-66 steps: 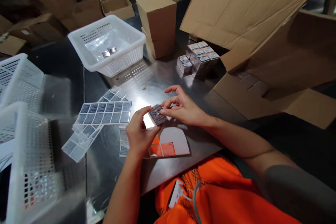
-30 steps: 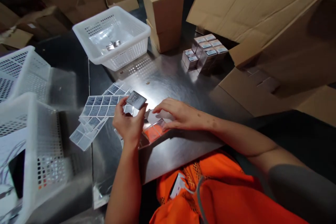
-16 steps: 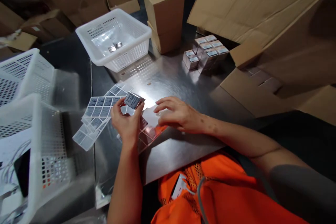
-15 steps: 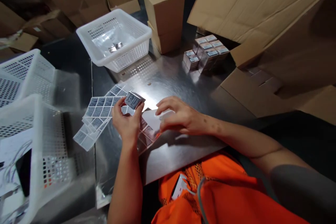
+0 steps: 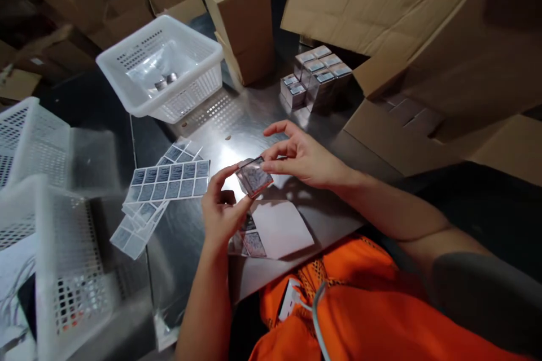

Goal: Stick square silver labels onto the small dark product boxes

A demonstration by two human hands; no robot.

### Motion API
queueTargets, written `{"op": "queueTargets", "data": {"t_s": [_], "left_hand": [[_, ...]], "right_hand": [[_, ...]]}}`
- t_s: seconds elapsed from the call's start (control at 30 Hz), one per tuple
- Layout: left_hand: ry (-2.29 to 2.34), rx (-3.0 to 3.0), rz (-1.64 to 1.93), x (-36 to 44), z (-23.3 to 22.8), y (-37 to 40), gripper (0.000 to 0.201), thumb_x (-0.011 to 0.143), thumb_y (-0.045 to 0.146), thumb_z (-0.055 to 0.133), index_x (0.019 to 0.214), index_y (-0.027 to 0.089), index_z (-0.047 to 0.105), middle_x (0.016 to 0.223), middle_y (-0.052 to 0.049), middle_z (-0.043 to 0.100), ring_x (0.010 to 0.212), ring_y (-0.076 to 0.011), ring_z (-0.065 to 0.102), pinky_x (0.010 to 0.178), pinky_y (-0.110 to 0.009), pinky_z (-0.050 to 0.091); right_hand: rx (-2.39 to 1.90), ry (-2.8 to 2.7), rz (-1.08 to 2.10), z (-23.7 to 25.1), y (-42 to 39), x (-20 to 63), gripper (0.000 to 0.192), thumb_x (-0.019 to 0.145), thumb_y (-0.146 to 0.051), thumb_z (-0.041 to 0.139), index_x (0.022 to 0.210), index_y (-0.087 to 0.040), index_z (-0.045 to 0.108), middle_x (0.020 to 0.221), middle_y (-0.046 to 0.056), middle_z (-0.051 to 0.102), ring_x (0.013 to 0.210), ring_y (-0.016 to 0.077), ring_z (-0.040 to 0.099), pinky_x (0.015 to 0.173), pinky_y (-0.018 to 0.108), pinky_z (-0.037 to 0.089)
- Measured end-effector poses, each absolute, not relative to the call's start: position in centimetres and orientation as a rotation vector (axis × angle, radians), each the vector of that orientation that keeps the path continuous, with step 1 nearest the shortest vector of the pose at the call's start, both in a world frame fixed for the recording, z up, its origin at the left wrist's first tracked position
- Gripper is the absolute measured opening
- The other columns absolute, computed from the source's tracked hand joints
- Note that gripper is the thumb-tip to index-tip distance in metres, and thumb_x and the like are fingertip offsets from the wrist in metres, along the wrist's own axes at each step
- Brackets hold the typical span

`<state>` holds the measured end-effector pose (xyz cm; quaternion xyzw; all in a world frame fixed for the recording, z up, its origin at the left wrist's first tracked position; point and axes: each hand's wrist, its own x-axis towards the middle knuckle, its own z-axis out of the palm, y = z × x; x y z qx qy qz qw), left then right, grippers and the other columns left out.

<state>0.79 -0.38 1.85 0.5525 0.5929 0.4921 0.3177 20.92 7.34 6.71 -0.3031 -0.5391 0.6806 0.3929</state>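
My left hand (image 5: 222,206) grips a small shiny box (image 5: 243,174) by its edges, between thumb and fingers, tilted above the table. At the box's face is a dark printed sticker label (image 5: 257,179). The thumb and forefinger of my right hand (image 5: 298,158) close on that label's upper right edge, with the other fingers raised. Below both hands lies a label sheet (image 5: 254,243), its white backing (image 5: 285,228) partly bare. Left of my left hand, several more label sheets (image 5: 169,181) overlap on the metal table.
A white plastic basket (image 5: 192,65) with a clear bag and small silvery pieces stands behind. Several small boxes (image 5: 317,76) are stacked near a tall carton (image 5: 249,28). An open carton (image 5: 376,135) is at right. More white baskets (image 5: 40,237) line the left.
My right hand has moved up from the label sheet to the box, bringing a label to it. My left hand has moved right with the box and turned it. The view has shifted slightly.
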Motion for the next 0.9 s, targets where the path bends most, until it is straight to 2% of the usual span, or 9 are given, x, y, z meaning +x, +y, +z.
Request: {"op": "queueTargets", "data": {"t_s": [0.27, 0.53, 0.7, 0.9], "left_hand": [[1.632, 1.614, 1.331, 0.07, 0.97, -0.44, 0.059, 0.077, 0.034, 0.083, 0.131, 0.025, 0.063, 0.118, -0.005, 0.075, 0.041, 0.0005, 0.043, 0.037, -0.017, 0.035], [1.597, 1.636, 1.338, -0.03, 1.0, -0.48, 0.06, 0.076, 0.033, 0.085, 0.132, 0.025, 0.065, 0.122, -0.006, 0.074, 0.04, 0.0009, 0.043, 0.036, -0.017, 0.034], [1.553, 1.647, 1.368, -0.12, 0.89, -0.52, 0.058, 0.076, 0.027, 0.085, 0.131, 0.028, 0.065, 0.121, -0.004, 0.074, 0.04, 0.0017, 0.045, 0.036, -0.016, 0.033], [1.544, 1.676, 1.385, -0.23, 0.65, -0.47, 0.06, 0.077, 0.028, 0.086, 0.132, 0.028, 0.064, 0.122, -0.003, 0.073, 0.04, 0.0024, 0.045, 0.036, -0.015, 0.034]], "right_hand": [[-0.793, -1.394, 1.679, 6.56, 6.77, 20.62, 0.055, 0.076, -0.024, 0.081, 0.112, -0.026, 0.04, 0.073, -0.007, 0.069, 0.105, 0.0216, 0.072, 0.093, 0.039, 0.057], [-0.812, -1.38, 1.682, 6.71, 6.66, 20.56, 0.053, 0.075, -0.023, 0.082, 0.108, -0.027, 0.04, 0.073, -0.006, 0.069, 0.105, 0.0224, 0.072, 0.093, 0.039, 0.057], [-0.812, -1.383, 1.69, 6.71, 6.71, 20.57, 0.052, 0.076, -0.023, 0.08, 0.108, -0.027, 0.04, 0.073, -0.007, 0.069, 0.104, 0.0203, 0.072, 0.094, 0.038, 0.057], [-0.805, -1.372, 1.699, 6.57, 6.73, 20.56, 0.054, 0.074, -0.022, 0.082, 0.108, -0.026, 0.04, 0.073, -0.008, 0.069, 0.1, 0.0187, 0.072, 0.089, 0.035, 0.057]]}}
